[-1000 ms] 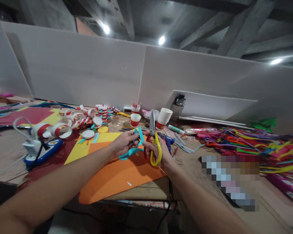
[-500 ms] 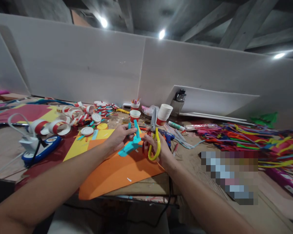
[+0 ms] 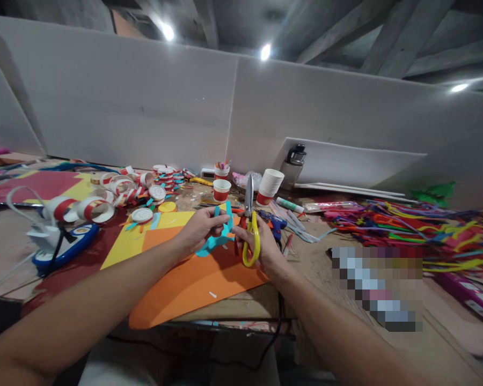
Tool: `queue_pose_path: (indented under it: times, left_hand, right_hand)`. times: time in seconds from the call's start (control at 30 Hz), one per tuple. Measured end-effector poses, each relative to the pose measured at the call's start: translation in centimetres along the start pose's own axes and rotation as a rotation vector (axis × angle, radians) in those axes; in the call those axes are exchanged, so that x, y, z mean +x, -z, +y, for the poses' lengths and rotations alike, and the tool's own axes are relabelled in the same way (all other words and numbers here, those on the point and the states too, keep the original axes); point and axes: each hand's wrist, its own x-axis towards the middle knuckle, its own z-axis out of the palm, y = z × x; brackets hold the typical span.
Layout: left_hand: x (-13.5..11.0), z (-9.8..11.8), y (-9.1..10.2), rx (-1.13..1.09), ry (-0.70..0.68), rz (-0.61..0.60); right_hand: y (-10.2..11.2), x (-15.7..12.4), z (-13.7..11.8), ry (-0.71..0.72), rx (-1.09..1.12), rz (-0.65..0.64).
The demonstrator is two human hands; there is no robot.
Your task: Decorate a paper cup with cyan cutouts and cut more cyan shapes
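Observation:
Pinched in my left hand (image 3: 207, 226) is a cut piece of light-blue paper (image 3: 215, 242) with narrow strips sticking up. My right hand (image 3: 261, 244) holds scissors (image 3: 252, 236) with yellow and red handles, their blades pointing up and away and looking closed. My right fingertips are close to the edge of the blue paper; whether they touch it I cannot tell. Under both hands lies an orange sheet (image 3: 185, 292), partly over a yellow sheet (image 3: 123, 244). A small white scrap (image 3: 213, 295) rests on the orange sheet.
Behind the hands stand a red-and-white paper cup (image 3: 221, 191), a stack of cups (image 3: 270, 185) and a bottle (image 3: 293, 167). A blue glue gun (image 3: 277, 224) lies right of the scissors. Cut cup rings (image 3: 99, 208) and a power strip (image 3: 66, 249) are left, pipe cleaners (image 3: 406, 230) right.
The scissors have turned slightly more upright, and their blades have shifted a little left. The blue paper has tilted a little in my left hand, its strips now at a different angle.

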Motion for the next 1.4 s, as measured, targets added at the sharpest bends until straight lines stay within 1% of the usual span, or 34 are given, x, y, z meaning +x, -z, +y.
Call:
queue_pose_path:
  times: [0.13,0.23,0.37,0.47,0.67,0.73,0.8,1.0,1.1,1.27,1.33,1.4]
  left_hand:
    - [0.1,-0.1,0.4,-0.037,0.023,-0.046]
    - [0.2,-0.1,0.7,-0.093,0.050,-0.065]
    - [0.2,0.1,0.9,-0.127,0.126,-0.142]
    - [0.1,0.1,0.9,-0.125,0.170,-0.182]
    - [-0.3,0.2,0.5,-0.111,0.140,-0.211]
    - [-0.3,0.2,0.4,-0.114,0.132,-0.206]
    - [-0.2,0.3,0.4,-0.117,0.111,-0.172]
    - [0.3,0.0,0.8,-0.040,0.026,-0.048]
    - [0.3,-0.1,0.8,-0.015,0.030,-0.031]
    - [0.1,-0.2,0.5,-0.009,0.078,-0.056]
    - [0.2,-0.1,0.4,-0.053,0.077,-0.059]
    - [0.3,0.1,0.3,-0.125,0.067,-0.035]
  right_hand:
    - [0.1,0.0,-0.2,0.009,-0.013,-0.014]
    - [0.0,-0.1,-0.7,-0.009,-0.067,-0.010]
    - [-0.4,-0.3,-1.3,-0.041,-0.116,0.010]
    - [-0.5,-0.3,-1.4,-0.065,-0.111,-0.022]
    - [-0.4,-0.2,-0.9,-0.119,-0.091,-0.038]
    - [-0.3,-0.1,-0.7,-0.111,-0.068,-0.050]
    - [-0.2,0.0,-0.5,-0.092,-0.050,-0.052]
    - [0.1,-0.1,-0.7,0.014,-0.035,0.026]
    - [0.0,-0.3,-0.9,0.048,-0.014,0.022]
    - [-0.6,-0.6,-1.3,0.002,-0.024,0.034]
    - [-0.6,-0.6,-1.3,-0.010,-0.034,0.033]
    - [-0.5,-0.4,-1.1,-0.013,-0.040,0.044]
